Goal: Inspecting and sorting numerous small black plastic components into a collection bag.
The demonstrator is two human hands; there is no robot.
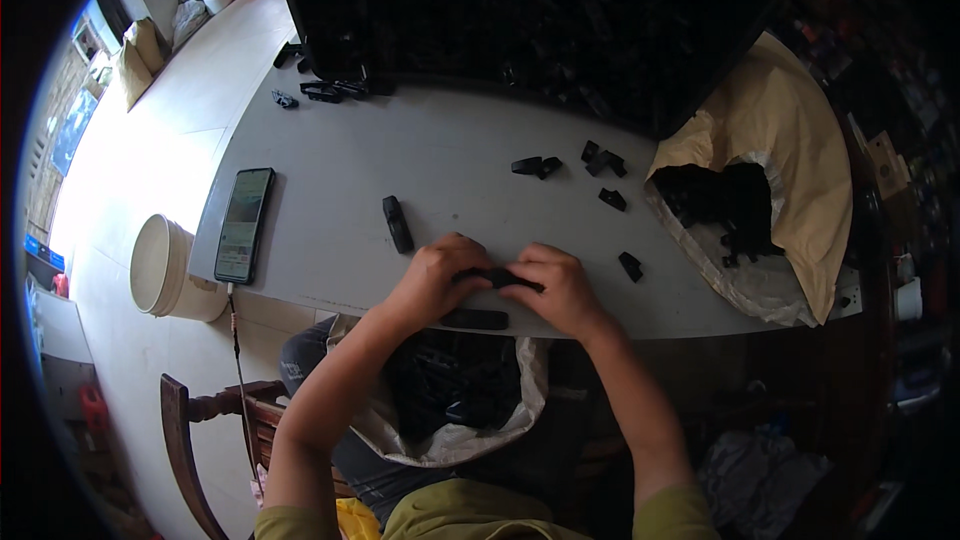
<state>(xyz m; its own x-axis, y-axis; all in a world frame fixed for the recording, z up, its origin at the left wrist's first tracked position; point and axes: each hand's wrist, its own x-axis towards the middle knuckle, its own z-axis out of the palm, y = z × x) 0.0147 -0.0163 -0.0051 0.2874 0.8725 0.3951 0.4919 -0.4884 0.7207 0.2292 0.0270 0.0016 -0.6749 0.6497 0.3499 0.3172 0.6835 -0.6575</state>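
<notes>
Between both hands, just above the table's near edge, is a small black plastic part [500,278]. My left hand [440,275] is closed on its left end, and my right hand [556,285] pinches its right end. Fingers cover much of the part, so its exact kind cannot be made out. Below the hands a longer black plastic piece [475,319] lies along the table edge. Another black piece [397,224] lies on the table to the left of my left hand. On my lap, an open white sack [535,385] holds many black parts.
A large black tray [480,20] with black parts covers the back of the grey table [330,180]. Small black pieces [605,160] lie to the right, beside a paper sack [800,150] of black parts. A phone [244,225] lies left; a bucket [160,270] stands beyond the edge.
</notes>
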